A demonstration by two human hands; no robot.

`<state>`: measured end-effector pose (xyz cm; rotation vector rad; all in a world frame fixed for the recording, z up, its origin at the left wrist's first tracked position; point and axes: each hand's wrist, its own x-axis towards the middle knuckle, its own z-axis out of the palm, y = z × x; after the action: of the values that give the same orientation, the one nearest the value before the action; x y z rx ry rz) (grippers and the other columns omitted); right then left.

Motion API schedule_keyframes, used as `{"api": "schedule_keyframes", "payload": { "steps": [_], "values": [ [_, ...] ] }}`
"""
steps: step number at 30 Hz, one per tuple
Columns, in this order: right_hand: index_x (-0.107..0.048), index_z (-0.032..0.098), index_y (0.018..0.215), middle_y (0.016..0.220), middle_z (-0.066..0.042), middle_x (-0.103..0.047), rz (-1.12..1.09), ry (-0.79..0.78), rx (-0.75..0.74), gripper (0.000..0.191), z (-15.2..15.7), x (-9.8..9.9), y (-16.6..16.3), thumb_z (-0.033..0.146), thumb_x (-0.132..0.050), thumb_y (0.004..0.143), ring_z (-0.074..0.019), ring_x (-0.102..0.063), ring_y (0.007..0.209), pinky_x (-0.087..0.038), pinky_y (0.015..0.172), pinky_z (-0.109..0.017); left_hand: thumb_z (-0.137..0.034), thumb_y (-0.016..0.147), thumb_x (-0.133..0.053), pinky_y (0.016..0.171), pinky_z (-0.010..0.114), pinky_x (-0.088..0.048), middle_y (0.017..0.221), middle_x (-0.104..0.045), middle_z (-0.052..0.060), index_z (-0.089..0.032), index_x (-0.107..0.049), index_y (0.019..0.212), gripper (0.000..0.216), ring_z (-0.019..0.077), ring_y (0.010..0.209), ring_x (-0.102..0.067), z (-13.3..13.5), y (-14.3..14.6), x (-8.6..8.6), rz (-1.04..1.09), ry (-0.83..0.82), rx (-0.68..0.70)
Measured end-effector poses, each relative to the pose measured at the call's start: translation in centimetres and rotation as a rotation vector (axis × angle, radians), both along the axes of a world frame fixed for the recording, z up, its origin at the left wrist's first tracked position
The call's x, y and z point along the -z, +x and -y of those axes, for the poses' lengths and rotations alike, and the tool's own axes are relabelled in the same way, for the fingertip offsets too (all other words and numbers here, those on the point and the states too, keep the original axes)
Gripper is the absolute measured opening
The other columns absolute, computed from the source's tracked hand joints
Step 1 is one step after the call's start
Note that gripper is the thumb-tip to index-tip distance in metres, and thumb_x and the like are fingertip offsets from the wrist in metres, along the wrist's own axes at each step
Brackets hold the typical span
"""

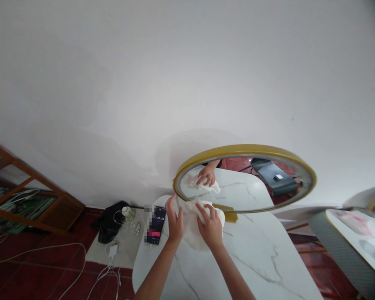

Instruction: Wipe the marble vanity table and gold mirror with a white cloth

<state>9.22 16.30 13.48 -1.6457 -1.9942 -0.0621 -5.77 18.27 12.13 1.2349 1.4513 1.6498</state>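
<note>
A round mirror with a gold frame (246, 149) stands on the white marble-patterned table (253, 258), against the wall. My right hand (211, 225) presses a crumpled white cloth (192, 231) at the mirror's lower left part, its fingers bent over the fabric. Just left of it, my left hand (175, 225) is raised by the frame's lower left edge. Its thumb and fingers are apart, with nothing seen in them; whether the fingertips touch the frame I cannot tell. The glass reflects a hand on the cloth.
A phone (156, 225) lies on the table left of my left hand. Further left, a low surface (128, 246) holds a black bag (111, 221), white cables and a charger (113, 251). A wooden rack (34, 191) leans at far left. Another table (346, 246) stands at right.
</note>
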Motion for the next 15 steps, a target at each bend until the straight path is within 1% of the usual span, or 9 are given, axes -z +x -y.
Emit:
{"api": "schedule_keyframes", "payload": {
  "steps": [2, 4, 5, 7, 9, 10, 12, 15],
  "values": [
    [-0.044, 0.037, 0.129, 0.112, -0.003, -0.049, -0.052, -0.079, -0.003, 0.052, 1.9, 2.2, 0.9, 0.019, -0.051, 0.081, -0.02, -0.05, 0.099, -0.046, 0.083, -0.035, -0.04, 0.081, -0.053, 0.106, 0.041, -0.026, 0.13, -0.045, 0.009, -0.024, -0.044, 0.125, 0.048, 0.0237, 0.123, -0.04, 2.0, 0.3, 3.5, 0.06, -0.162, 0.127],
    [-0.044, 0.038, 0.129, 0.113, -0.003, -0.048, -0.102, -0.165, -0.013, 0.051, 3.8, 4.1, 1.8, 0.02, -0.049, 0.081, -0.0191, -0.052, 0.098, -0.047, 0.083, -0.034, -0.044, 0.074, -0.06, 0.102, 0.041, -0.032, 0.13, -0.046, 0.009, -0.023, -0.046, 0.124, 0.055, 0.0249, 0.118, -0.045, 4.0, 0.8, 6.9, 0.181, -0.383, 0.276],
    [-0.044, 0.038, 0.128, 0.113, -0.002, -0.048, -0.119, -0.203, -0.016, 0.05, 4.6, 4.9, 2.1, 0.021, -0.049, 0.081, -0.0186, -0.052, 0.098, -0.047, 0.083, -0.034, -0.046, 0.071, -0.061, 0.1, 0.04, -0.034, 0.126, -0.05, 0.009, -0.02, -0.05, 0.119, 0.055, 0.0257, 0.115, -0.048, 4.9, 1.0, 8.3, 0.262, -0.482, 0.359],
    [-0.044, 0.038, 0.128, 0.114, -0.002, -0.048, -0.126, -0.259, -0.013, 0.048, 6.3, 6.2, 2.6, 0.023, -0.047, 0.082, -0.0185, -0.053, 0.098, -0.048, 0.083, -0.034, -0.047, 0.072, -0.058, 0.099, 0.039, -0.036, 0.116, -0.059, 0.009, -0.017, -0.056, 0.111, 0.049, 0.0253, 0.11, -0.052, 6.5, 1.5, 10.5, 0.411, -0.577, 0.573],
    [-0.042, 0.037, 0.129, 0.116, -0.003, -0.048, -0.097, -0.294, -0.009, 0.048, 7.7, 7.1, 3.1, 0.026, -0.047, 0.083, -0.0196, -0.054, 0.098, -0.048, 0.083, -0.035, -0.045, 0.07, -0.06, 0.095, 0.039, -0.039, 0.104, -0.065, 0.009, -0.016, -0.058, 0.106, 0.046, 0.0255, 0.102, -0.057, 7.7, 2.0, 11.7, 0.487, -0.652, 0.714],
    [-0.041, 0.036, 0.13, 0.117, -0.004, -0.048, -0.076, -0.306, -0.004, 0.047, 8.4, 7.5, 3.3, 0.028, -0.047, 0.083, -0.0202, -0.054, 0.098, -0.048, 0.082, -0.036, -0.043, 0.068, -0.062, 0.092, 0.04, -0.041, 0.1, -0.066, 0.008, -0.015, -0.059, 0.105, 0.046, 0.0257, 0.097, -0.059, 8.2, 2.2, 12.1, 0.495, -0.683, 0.744],
    [-0.04, 0.035, 0.131, 0.119, -0.006, -0.048, -0.034, -0.322, 0.018, 0.047, 9.5, 8.1, 3.9, 0.033, -0.046, 0.085, -0.0215, -0.054, 0.099, -0.049, 0.08, -0.037, -0.041, 0.064, -0.066, 0.088, 0.04, -0.044, 0.096, -0.067, 0.008, -0.015, -0.059, 0.105, 0.049, 0.0262, 0.092, -0.061, 8.9, 2.7, 12.5, 0.465, -0.727, 0.759],
    [-0.042, 0.031, 0.13, 0.121, -0.007, -0.048, 0.022, -0.327, 0.094, 0.046, 10.8, 9.1, 5.0, 0.041, -0.045, 0.086, -0.023, -0.053, 0.101, -0.049, 0.077, -0.036, -0.044, 0.067, -0.065, 0.086, 0.039, -0.046, 0.096, -0.068, 0.01, -0.014, -0.059, 0.104, 0.048, 0.0273, 0.093, -0.061, 9.3, 3.1, 12.7, 0.36, -0.744, 0.768]
  ]
}}
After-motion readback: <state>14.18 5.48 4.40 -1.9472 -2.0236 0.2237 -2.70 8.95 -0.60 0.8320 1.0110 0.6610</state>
